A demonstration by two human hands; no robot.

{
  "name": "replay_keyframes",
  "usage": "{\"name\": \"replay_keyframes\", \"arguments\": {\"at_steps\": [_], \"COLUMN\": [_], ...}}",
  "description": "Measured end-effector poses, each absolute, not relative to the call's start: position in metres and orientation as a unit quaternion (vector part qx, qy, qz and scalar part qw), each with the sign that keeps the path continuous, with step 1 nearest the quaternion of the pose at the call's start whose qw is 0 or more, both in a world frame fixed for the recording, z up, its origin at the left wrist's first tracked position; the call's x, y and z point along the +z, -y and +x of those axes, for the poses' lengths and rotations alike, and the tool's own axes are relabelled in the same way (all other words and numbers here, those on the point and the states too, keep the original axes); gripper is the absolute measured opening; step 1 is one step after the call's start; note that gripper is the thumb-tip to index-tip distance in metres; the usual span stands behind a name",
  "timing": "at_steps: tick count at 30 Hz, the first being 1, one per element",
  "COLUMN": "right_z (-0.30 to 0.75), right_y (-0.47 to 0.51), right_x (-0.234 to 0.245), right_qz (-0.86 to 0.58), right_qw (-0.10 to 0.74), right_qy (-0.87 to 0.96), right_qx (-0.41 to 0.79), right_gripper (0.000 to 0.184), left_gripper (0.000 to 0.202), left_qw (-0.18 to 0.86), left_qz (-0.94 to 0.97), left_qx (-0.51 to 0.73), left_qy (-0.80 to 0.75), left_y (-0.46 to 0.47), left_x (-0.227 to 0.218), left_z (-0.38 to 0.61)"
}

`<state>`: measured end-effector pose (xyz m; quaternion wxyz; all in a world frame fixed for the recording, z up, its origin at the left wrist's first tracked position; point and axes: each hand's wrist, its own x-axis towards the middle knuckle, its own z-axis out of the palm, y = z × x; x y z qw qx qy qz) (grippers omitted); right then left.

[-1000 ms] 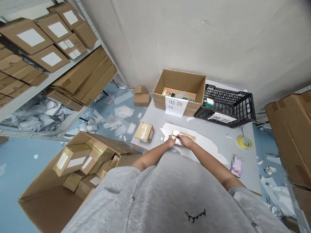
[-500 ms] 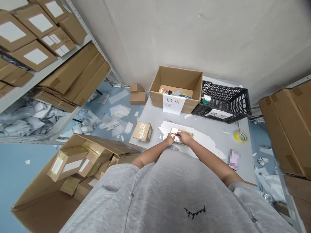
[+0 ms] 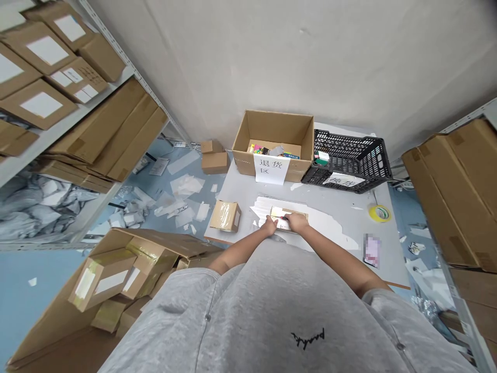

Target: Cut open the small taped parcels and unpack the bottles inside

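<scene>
A flat brown parcel lies on the grey table just in front of me. My left hand is closed at its near left corner. My right hand rests on its near edge with the fingers curled, and a small dark and red object shows between the two hands; I cannot make out what it is. White paper scraps lie under and beside the parcel.
A taped small box sits at the table's left edge. An open carton with a paper sign and a black crate stand at the back. A yellow tape roll lies right. Shelves with boxes at left, cartons on the littered floor.
The camera has shifted a little, so everything slides left and up in view. Both hands stay at the parcel's near edge with hardly any movement.
</scene>
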<state>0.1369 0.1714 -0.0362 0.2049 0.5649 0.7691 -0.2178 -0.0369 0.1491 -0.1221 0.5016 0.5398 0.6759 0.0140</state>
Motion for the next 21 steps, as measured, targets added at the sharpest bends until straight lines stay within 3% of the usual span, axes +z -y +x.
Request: {"name": "replay_keyframes", "arguments": {"at_steps": [21], "right_z": [0.239], "right_y": [-0.121], "right_x": [-0.037], "right_qz": [0.681], "right_qw": [0.200], "right_qy": [-0.673], "right_qx": [-0.211], "right_gripper": [0.034], "left_gripper": [0.056], "left_qw": [0.492], "left_qz": [0.529], "left_qx": [0.000], "left_qy": [-0.691], "left_y": [-0.150], "left_x": [-0.108], "left_z": [-0.035]}}
